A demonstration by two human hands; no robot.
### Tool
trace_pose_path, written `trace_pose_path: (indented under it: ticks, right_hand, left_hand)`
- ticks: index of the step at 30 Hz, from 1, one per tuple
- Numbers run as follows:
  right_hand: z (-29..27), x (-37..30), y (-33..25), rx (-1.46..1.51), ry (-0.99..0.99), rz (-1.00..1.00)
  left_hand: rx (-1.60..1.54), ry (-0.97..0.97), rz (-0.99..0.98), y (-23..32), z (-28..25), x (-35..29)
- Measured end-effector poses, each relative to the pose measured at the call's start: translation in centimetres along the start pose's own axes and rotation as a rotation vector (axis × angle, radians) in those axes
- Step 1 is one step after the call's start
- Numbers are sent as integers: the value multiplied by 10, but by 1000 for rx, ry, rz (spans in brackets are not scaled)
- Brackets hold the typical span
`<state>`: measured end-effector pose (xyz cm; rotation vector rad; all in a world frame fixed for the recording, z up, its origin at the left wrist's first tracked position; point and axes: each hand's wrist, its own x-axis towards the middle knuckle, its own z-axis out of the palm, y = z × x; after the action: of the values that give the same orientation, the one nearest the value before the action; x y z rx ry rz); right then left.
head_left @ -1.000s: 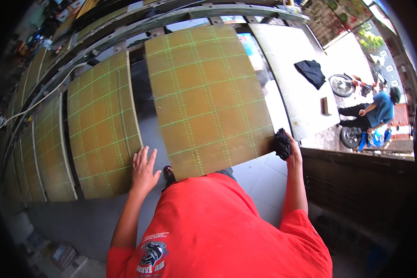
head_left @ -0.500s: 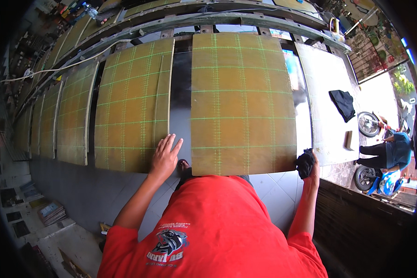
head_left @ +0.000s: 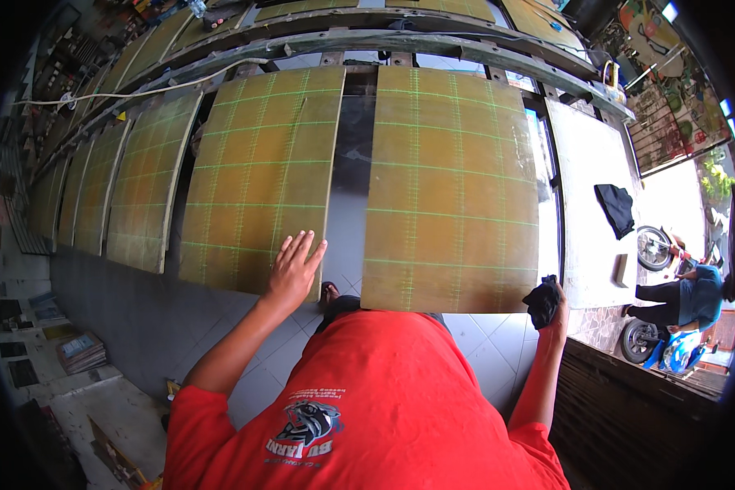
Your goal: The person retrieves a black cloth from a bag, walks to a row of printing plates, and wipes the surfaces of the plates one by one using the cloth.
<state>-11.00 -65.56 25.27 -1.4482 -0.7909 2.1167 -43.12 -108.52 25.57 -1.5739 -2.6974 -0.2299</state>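
Observation:
My left hand (head_left: 296, 263) is open, its fingers spread over the near right corner of a yellowish-brown board (head_left: 253, 180) marked with a green grid. A crumpled black cloth (head_left: 541, 303) is gripped in my right hand (head_left: 560, 314). That cloth is at the near right corner of a second green-gridded board (head_left: 451, 180), which lies straight ahead of me. Whether the cloth touches the board's edge is hard to tell. A gap with grey floor showing separates the two boards.
A white board (head_left: 588, 171) on the right bears another black cloth (head_left: 615, 210). More gridded boards (head_left: 145, 180) line up leftward. Dark rails (head_left: 433, 41) cross behind. A person (head_left: 694, 294) stands at far right by a blue motorbike (head_left: 682, 347).
The boards and rails have shifted rightward in the picture. My left hand now rests farther in from the left board's right edge. The black cloth stays in my right hand.

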Motion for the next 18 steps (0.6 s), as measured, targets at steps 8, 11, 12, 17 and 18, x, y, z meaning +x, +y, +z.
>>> trace_pose_path:
  ticks: [8,11,12,17,18]
  right_hand:
    - [-9,16,33,324,-354,135]
    - [-14,22,42,497,-452,165]
    - [-13,21,43,549,-490,173]
    - [-5,8,42,520,-500,154]
    - [-2,5,42,523,-443,144]
  left_hand:
    - [12,-40,2,-17,2,-15]
    - [11,-20,-5,-20,14,-17]
    - [11,-22,-4,-20,15,-18]
    - [0,-13,-16,-24,19,-19]
    - [1,-16,-18,-25,19,-19]
